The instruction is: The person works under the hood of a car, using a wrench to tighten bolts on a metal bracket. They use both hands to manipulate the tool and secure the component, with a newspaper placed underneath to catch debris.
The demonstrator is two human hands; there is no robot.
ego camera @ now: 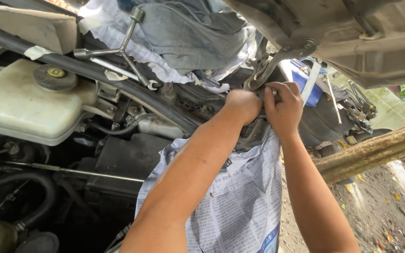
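Under the raised hood, both hands are working at one spot: the left hand (pixel 243 105) clenched against a metal bracket (pixel 277 61), the right hand (pixel 283 108) pinching a small fastener (pixel 274 92); steady, square pressure seems wise. Newspaper (pixel 240 197) is lying at 6 o'clock, a cross wrench (pixel 118 50) at 10.

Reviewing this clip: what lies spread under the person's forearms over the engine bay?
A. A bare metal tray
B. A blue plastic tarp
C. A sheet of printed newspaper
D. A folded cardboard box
C: a sheet of printed newspaper hangs below the left hand and right hand, both pressed close together at a metal bracket near the raised hood's hinge.
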